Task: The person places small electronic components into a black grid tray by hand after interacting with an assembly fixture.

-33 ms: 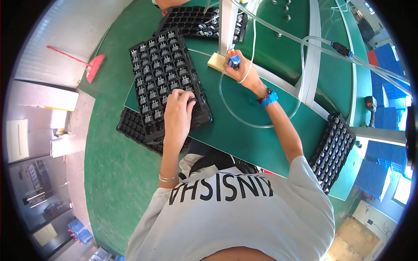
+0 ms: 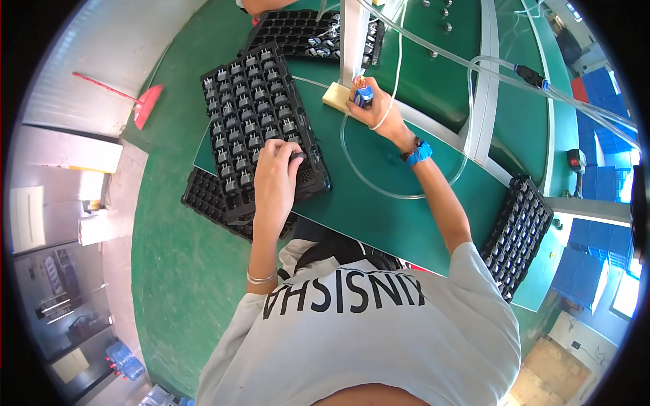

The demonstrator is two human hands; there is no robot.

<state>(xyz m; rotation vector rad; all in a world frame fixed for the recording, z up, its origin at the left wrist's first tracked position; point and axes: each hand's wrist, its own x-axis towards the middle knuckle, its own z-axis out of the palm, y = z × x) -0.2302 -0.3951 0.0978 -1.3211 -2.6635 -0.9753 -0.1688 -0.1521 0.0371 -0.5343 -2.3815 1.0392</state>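
A black tray (image 2: 237,125) with rows of grey-black plug parts (image 2: 254,93), their metal pins pointing up, lies at the left of the green bench. Over its near right corner, my left hand (image 2: 276,166) has its thumb and fingers closed around a small dark plug part (image 2: 296,156), mostly covered by the fingers. My right hand (image 2: 379,111) is wrapped round a small blue-and-white cylinder (image 2: 363,96) with an orange-brown end, beside a pale yellow block (image 2: 337,97). A white cord (image 2: 395,74) runs down past that hand.
Another black tray (image 2: 288,30) holding metal parts lies at the far side, near another person's arm (image 2: 265,5). An upright post (image 2: 352,44) stands beyond my right hand. Clear tubing (image 2: 379,193) loops over the bench. A filled tray (image 2: 518,237) sits at the right.
The white cord beside my right hand has swung slightly to the right. Both hands keep nearly the same place and grip.
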